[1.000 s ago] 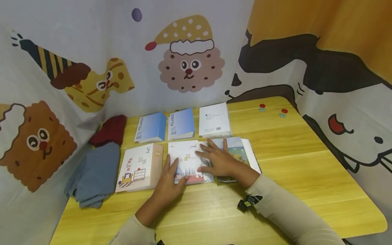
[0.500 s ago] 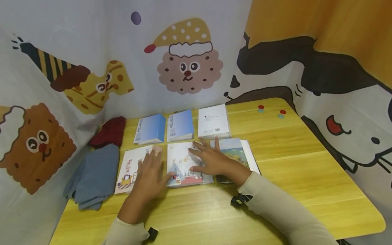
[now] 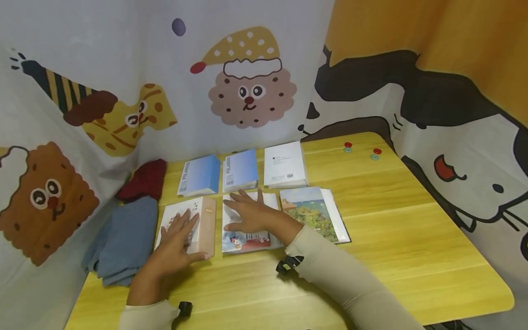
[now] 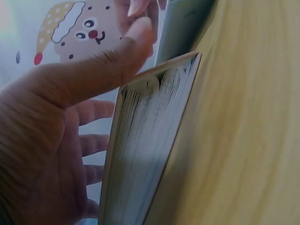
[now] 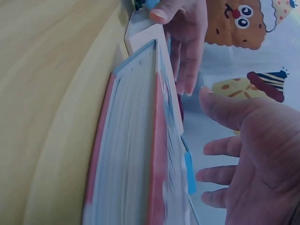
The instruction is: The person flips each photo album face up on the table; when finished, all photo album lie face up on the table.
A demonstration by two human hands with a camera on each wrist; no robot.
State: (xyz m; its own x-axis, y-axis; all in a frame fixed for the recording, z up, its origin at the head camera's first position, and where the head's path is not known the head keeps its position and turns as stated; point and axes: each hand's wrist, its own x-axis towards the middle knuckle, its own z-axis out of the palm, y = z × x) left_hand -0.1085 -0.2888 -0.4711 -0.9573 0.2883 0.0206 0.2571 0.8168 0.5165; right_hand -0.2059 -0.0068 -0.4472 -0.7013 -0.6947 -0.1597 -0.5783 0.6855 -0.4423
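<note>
My left hand (image 3: 175,243) lies with its fingers spread over the pale photo album (image 3: 209,224) at the front left, the thumb near its pinkish spine. In the left wrist view this album's page edges (image 4: 140,140) face the camera, beside the hand. My right hand (image 3: 255,215) is held with spread fingers over the middle album (image 3: 251,245), which has a white cover with a red and blue drawing. The right wrist view shows a gap between the right fingers and that album (image 5: 126,136). Parts of both covers are hidden under the hands.
A landscape-covered album (image 3: 311,211) lies at the front right. Behind stand two blue albums (image 3: 200,174) and a white one (image 3: 284,165). Folded blue-grey cloth (image 3: 128,238) and dark red cloth (image 3: 144,181) are at left. Small red and teal pieces (image 3: 348,146) lie at the back right.
My left hand has moved left from the middle album to the left one. My right hand has shifted left over the middle album, uncovering the landscape album.
</note>
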